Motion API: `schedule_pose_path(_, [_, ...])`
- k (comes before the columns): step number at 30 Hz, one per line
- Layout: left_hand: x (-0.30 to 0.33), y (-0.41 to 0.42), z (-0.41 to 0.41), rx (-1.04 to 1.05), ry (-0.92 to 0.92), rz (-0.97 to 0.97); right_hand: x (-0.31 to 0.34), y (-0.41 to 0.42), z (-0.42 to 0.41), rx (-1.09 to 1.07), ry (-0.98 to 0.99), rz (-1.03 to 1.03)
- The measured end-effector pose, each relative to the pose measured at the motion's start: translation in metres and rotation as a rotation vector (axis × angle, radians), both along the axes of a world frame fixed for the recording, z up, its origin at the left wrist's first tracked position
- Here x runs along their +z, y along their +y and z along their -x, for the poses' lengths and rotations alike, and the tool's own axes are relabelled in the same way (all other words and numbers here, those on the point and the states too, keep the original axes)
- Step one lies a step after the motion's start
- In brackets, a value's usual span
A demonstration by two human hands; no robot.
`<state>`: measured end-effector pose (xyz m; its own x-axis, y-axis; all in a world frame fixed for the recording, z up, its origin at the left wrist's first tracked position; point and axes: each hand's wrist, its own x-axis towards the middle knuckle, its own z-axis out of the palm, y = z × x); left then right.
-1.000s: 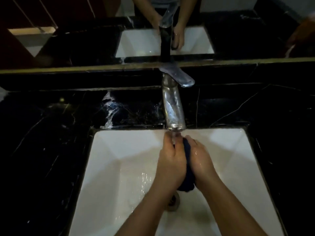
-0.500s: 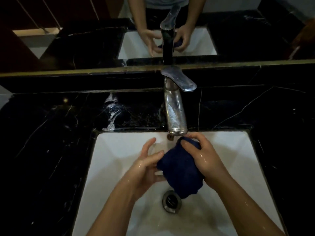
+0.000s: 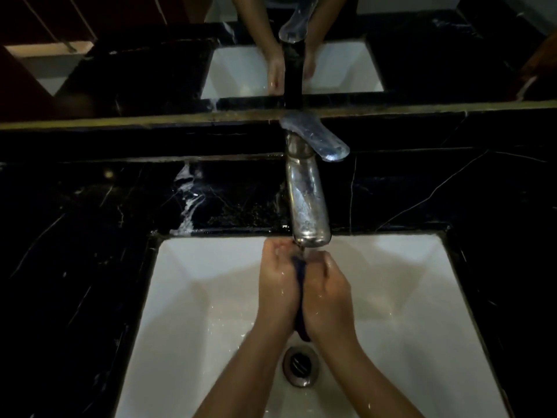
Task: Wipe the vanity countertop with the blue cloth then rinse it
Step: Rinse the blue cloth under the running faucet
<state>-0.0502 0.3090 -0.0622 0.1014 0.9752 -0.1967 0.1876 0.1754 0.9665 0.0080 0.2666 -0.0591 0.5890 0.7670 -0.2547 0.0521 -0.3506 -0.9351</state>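
A: Where is the blue cloth (image 3: 301, 321) to be found?

B: It is squeezed between the two palms. Only a thin dark strip is seen in the gap between the hands, and a small bunched end pokes out below the wrists, just above the drain (image 3: 300, 367).

A: How is the left hand (image 3: 278, 285) held?

B: Its fingers are curled inward at the far end and its palm is pressed against the cloth, so the cloth is grasped. The skin is seen to be wet.

A: And the right hand (image 3: 327, 294)?

B: The same is shown in mirror form: fingers curled, palm clamped against the other side of the cloth, knuckles close to those of the left hand. Drops of water are seen on its back.

A: What lies beyond the fingertips?

B: The spout of the faucet (image 3: 307, 206) is set directly above the curled fingers, almost touching them. Its lever (image 3: 316, 137) is turned toward the side of the right hand.

A: And around the hands?

B: Both are held inside the white sink (image 3: 193, 312), whose bottom is wetted. The black marble surface (image 3: 75, 236) extends to either side and beyond the faucet, with white smears beyond the left hand. Behind it, the hands and faucet are reflected in a mirror (image 3: 135, 70).
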Motion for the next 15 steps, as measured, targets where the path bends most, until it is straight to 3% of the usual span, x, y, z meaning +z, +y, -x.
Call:
schedule_pose_path(5, [0.002,-0.014,0.006,-0.075,-0.07,0.033,0.005,0.0,-0.005,0.088,-0.097,0.015])
schedule_pose_path(8, [-0.009,-0.012,0.01,-0.064,0.042,0.058,0.004,0.002,-0.004,0.099,-0.079,0.074])
schedule_pose_path(15, [0.01,-0.003,0.006,-0.119,0.008,0.139,0.015,0.001,-0.007,0.147,-0.186,0.057])
